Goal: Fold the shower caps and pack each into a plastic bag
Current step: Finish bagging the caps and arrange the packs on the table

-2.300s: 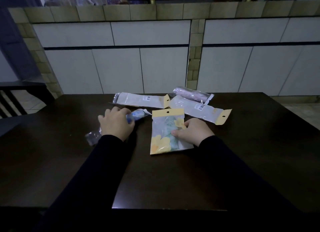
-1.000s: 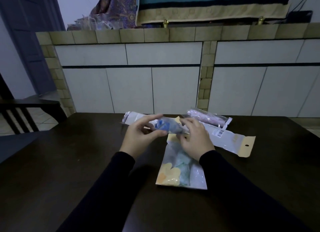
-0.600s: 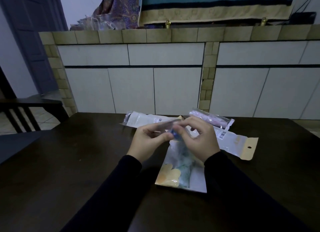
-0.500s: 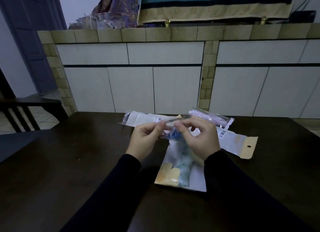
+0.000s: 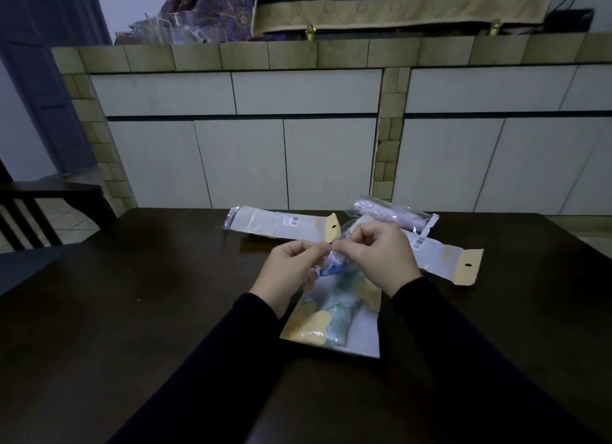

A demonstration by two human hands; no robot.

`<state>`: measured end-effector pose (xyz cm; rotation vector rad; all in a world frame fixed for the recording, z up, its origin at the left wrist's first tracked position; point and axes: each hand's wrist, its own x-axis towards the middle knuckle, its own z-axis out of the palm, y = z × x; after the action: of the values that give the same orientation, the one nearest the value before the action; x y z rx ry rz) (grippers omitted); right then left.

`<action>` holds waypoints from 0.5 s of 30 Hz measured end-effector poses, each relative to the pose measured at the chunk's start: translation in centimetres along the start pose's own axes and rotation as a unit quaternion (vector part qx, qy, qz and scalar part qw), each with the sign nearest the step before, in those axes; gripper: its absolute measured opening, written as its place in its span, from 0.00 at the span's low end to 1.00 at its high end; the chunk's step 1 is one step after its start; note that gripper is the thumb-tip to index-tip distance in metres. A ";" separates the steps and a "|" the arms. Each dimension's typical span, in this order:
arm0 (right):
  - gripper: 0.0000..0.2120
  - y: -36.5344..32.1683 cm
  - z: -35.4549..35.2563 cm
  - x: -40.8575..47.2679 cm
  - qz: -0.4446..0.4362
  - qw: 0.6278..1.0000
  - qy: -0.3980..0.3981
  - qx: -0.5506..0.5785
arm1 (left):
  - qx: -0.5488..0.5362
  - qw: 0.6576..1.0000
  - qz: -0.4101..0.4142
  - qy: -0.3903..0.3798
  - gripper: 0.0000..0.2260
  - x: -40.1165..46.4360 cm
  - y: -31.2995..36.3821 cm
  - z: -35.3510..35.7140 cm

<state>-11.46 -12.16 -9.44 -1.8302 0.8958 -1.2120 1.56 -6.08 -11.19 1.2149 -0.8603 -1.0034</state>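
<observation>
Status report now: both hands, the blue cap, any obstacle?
Left hand and right hand both pinching clear bag holding blue cap, lifted above flower-print pack. Nothing in the way.

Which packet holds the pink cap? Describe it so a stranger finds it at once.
Start at the dark table and look to its far edge, right of centre. Behind the flat white bag with the tan header lies the pink cap packet: the only rolled, clear, pinkish one.
</observation>
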 end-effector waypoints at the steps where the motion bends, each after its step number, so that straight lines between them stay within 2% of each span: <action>1: 0.15 -0.1 -0.1 -0.1 0.007 1.000 -0.009 -0.002 | 0.013 1.000 -0.020 -0.007 0.09 0.0 0.0 0.0; 5: 0.12 -0.5 -0.5 -0.4 0.023 0.999 -0.022 0.006 | 0.055 0.995 -0.067 -0.049 0.11 -0.3 0.3 -0.1; 11: 0.16 -1.7 -0.3 -1.2 -0.023 0.998 -0.001 -0.066 | 0.024 0.998 -0.035 -0.052 0.07 -0.3 1.0 -1.1; 15: 0.16 -2.1 -0.2 -1.1 -0.019 0.997 0.029 -0.071 | -0.030 0.999 0.022 -0.020 0.08 0.1 1.0 -1.3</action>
<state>-11.67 -10.23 -8.02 -1.9409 1.0072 -1.2584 2.93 -5.68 -10.44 1.1235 -0.8784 -1.0140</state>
